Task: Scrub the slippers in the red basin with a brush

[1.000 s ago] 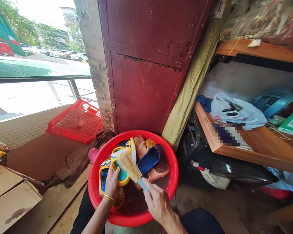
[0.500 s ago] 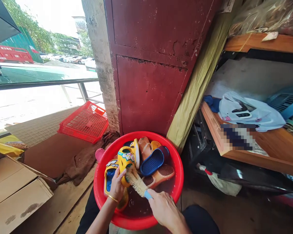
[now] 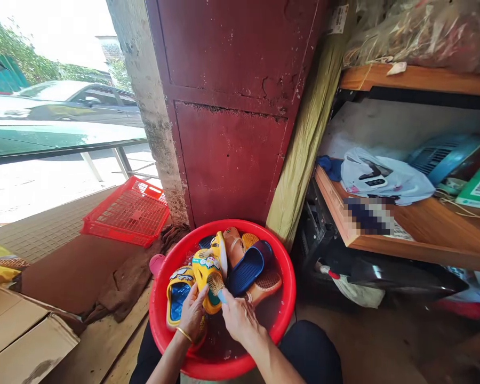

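Note:
My left hand (image 3: 192, 313) is closed around the side of a yellow clog (image 3: 200, 274) with a decorated strap. In my right hand (image 3: 240, 321) is the blue handle of a scrub brush (image 3: 215, 284), its pale bristles pushed into the clog's opening. Both hands are over a red basin (image 3: 291, 288) of murky water. Around the clog in the basin lie a yellow slipper with a blue insole (image 3: 178, 298), a dark blue slipper (image 3: 250, 268) and tan shoes (image 3: 234, 246). Another yellow shoe stands tilted behind the clog. My fingers partly hide the brush handle.
A dark red metal door (image 3: 232, 160) rises behind the basin. To the left are a red plastic crate (image 3: 128, 210), a brown cloth (image 3: 124, 285) and cardboard boxes (image 3: 20, 330). On the right, a wooden shelf (image 3: 416, 250) holds a white plastic bag (image 3: 384, 176).
My right hand has moved up and left, and the brush is deeper in the clog. The view has shifted slightly to the right. A car now shows outside.

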The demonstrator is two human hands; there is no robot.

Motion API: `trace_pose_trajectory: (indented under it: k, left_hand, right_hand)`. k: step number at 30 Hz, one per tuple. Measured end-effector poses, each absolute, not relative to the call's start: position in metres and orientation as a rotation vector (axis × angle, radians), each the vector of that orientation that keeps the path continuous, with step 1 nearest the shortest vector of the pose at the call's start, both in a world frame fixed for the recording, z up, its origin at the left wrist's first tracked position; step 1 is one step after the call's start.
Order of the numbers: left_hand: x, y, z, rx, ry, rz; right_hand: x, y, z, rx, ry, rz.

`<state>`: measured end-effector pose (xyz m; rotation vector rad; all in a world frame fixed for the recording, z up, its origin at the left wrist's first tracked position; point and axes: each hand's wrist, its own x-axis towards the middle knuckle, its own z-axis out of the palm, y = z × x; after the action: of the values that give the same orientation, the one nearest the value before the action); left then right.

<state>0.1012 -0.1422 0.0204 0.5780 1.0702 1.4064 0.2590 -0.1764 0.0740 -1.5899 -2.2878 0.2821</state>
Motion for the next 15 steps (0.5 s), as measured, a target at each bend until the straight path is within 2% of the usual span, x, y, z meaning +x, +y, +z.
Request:
trace_pose_trajectory:
  k: [9,15]
  left_hand:
    - [0.093,-0.129,0.008,0.49,1.088,1.561]
    - [0.103,-0.131,-0.004,0.531,1.102,1.496]
  right_hand:
    - [0.328,-0.237,0.068,-1.668,-2.56,0.361]
    - [0.274,-0.21,0.078,-1.786,-2.384,0.455]
